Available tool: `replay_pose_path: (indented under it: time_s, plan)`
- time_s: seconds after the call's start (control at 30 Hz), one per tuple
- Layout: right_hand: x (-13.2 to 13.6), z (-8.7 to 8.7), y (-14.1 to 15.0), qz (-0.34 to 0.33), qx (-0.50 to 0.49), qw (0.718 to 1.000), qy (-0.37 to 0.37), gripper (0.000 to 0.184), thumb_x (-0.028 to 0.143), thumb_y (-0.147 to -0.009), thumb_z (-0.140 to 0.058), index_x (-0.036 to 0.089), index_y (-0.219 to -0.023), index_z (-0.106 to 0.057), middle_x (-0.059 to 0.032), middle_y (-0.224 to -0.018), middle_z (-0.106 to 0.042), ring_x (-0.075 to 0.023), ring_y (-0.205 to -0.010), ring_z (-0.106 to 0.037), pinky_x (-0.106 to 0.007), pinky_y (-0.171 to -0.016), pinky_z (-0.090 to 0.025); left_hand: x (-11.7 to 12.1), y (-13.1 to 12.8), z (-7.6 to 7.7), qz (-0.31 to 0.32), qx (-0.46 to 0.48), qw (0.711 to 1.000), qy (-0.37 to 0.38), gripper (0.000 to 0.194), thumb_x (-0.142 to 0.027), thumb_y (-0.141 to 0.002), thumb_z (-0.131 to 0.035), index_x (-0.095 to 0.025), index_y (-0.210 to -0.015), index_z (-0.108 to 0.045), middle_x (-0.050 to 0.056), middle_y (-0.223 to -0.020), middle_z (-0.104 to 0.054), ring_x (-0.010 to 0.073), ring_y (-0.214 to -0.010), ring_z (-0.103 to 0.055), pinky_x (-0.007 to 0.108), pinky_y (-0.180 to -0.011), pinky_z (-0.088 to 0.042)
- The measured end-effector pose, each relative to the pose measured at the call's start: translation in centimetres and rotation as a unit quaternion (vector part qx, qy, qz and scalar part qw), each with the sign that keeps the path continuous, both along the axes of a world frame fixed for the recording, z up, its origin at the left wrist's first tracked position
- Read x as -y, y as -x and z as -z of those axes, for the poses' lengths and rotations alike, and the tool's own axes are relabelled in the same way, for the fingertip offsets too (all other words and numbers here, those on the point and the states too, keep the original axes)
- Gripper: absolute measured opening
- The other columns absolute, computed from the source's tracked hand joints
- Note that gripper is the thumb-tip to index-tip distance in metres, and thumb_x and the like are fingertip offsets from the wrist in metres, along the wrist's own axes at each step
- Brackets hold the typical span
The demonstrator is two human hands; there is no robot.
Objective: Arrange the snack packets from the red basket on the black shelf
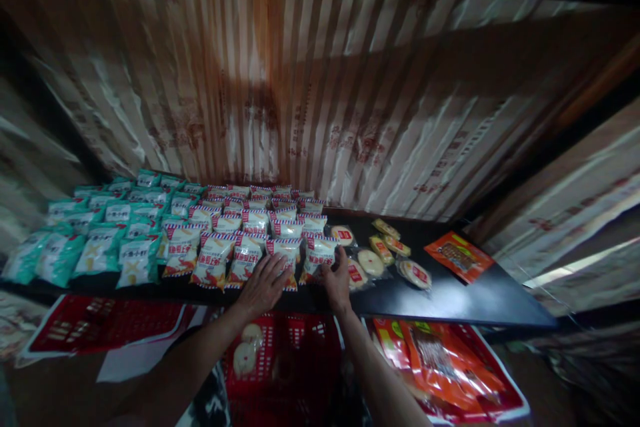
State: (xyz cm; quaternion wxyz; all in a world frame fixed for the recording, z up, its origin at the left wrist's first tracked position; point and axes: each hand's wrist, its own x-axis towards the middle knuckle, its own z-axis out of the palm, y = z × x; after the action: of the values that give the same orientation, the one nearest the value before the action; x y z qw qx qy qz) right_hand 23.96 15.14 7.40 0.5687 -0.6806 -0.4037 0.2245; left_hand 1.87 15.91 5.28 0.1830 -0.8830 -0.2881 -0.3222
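My left hand lies with its fingers stretched over the lower front of a white-and-red snack bag in the front row. Just to the right, my right hand pinches the right edge of another snack bag, which stands upright on the black shelf. Behind and to the left, several matching snack bags stand in rows. Close beside my right hand are round, flat wrapped biscuits, one with a red label.
Teal snack bags fill the shelf's left end. Small yellow packets and an orange packet lie on the right. Below stand a red basket with round biscuits and a crate of orange packets. Corrugated sheeting rises behind.
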Motion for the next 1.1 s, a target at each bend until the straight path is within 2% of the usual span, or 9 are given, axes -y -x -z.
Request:
replay_pose_path:
  time_s: [0.17, 0.33, 0.47, 0.57, 0.7, 0.83, 0.93, 1.1]
  plan:
    - [-0.2, 0.5, 0.4, -0.026, 0.013, 0.999, -0.014, 0.074, 0.03, -0.068, -0.053, 0.014, -0.139, -0.038, -0.0148, -0.127, -0.058, -0.0264, -0.111, -0.058, -0.042, -0.096, -0.046, 0.1, 0.0, -0.1, -0.001, -0.001, 1.0, 0.006, 0.05, -0.019, -0.086, -0.05, -0.019, -0.135, -0.045, 0.01, -0.145, -0.042, 0.0268, -0.14, -0.027, 0.047, -0.112, -0.03]
    - [-1.2, 0.7, 0.5, -0.016, 0.03, 0.999, -0.023, 0.069, 0.032, -0.068, -0.052, 0.012, -0.134, -0.046, -0.0153, -0.129, -0.057, -0.0278, -0.117, -0.054, -0.044, -0.102, -0.041, 0.1, 0.0, -0.1, 0.003, -0.006, 1.0, 0.013, 0.05, -0.017, -0.084, -0.052, -0.017, -0.134, -0.046, 0.011, -0.145, -0.041, 0.0275, -0.141, -0.024, 0.047, -0.114, -0.028]
    - [-1.5, 0.9, 0.0, -0.021, 0.029, 0.999, 0.012, 0.059, 0.032, -0.065, -0.055, 0.014, -0.122, -0.058, -0.0134, -0.122, -0.062, -0.0291, -0.113, -0.055, -0.045, -0.099, -0.043, 0.1, 0.0, 0.1, 0.003, -0.008, 1.0, 0.021, 0.051, -0.019, -0.083, -0.054, -0.018, -0.133, -0.047, 0.011, -0.146, -0.04, 0.0273, -0.141, -0.023, 0.048, -0.116, -0.024]
    - [-1.7, 1.0, -0.5, -0.025, 0.026, 0.999, 0.008, 0.054, 0.039, -0.066, -0.06, 0.016, -0.115, -0.063, -0.0119, -0.121, -0.063, -0.0301, -0.113, -0.055, -0.046, -0.098, -0.043, 0.0, 0.0, 0.2, 0.002, -0.011, 1.0, 0.019, 0.052, -0.019, -0.083, -0.055, -0.017, -0.134, -0.046, 0.012, -0.146, -0.039, 0.0273, -0.142, -0.022, 0.048, -0.116, -0.024]
    - [-2.2, 0.2, -0.7, -0.036, 0.003, 0.999, 0.007, 0.059, 0.049, -0.069, -0.061, 0.017, -0.118, -0.061, -0.0115, -0.121, -0.064, -0.0285, -0.111, -0.057, -0.043, -0.094, -0.046, 0.0, 0.0, 0.1, 0.002, -0.007, 1.0, 0.01, 0.048, -0.018, -0.084, -0.054, -0.016, -0.132, -0.048, 0.012, -0.145, -0.041, 0.0274, -0.142, -0.023, 0.047, -0.116, -0.025]
    - [-2.6, -1.0, -0.5, -0.073, -0.037, 0.996, 0.047, 0.061, 0.054, -0.073, -0.061, 0.018, -0.123, -0.057, -0.0101, -0.112, -0.069, -0.0267, -0.101, -0.064, -0.039, -0.088, -0.05, 0.0, 0.1, 0.2, -0.001, -0.005, 1.0, 0.007, 0.05, -0.019, -0.085, -0.053, -0.018, -0.134, -0.045, 0.011, -0.145, -0.041, 0.0265, -0.141, -0.024, 0.047, -0.115, -0.026]
    - [-2.9, -1.3, -0.4, -0.075, -0.052, 0.993, 0.07, 0.06, 0.055, -0.074, -0.06, 0.02, -0.123, -0.058, -0.0084, -0.106, -0.071, -0.0258, -0.095, -0.067, -0.038, -0.084, -0.052, 0.0, 0.1, 0.3, 0.0, -0.002, 1.0, 0.01, 0.053, -0.02, -0.085, -0.053, -0.018, -0.137, -0.043, 0.011, -0.145, -0.041, 0.0266, -0.14, -0.026, 0.048, -0.114, -0.027]
    - [-3.0, -0.9, -0.9, -0.053, -0.009, 0.998, 0.014, 0.05, 0.052, -0.074, -0.06, 0.02, -0.112, -0.065, -0.0055, -0.096, -0.073, -0.0234, -0.086, -0.067, -0.035, -0.079, -0.053, 0.0, 0.0, 0.2, -0.003, -0.005, 1.0, 0.007, 0.053, -0.021, -0.085, -0.052, -0.018, -0.137, -0.043, 0.011, -0.145, -0.041, 0.0273, -0.14, -0.027, 0.048, -0.113, -0.028]
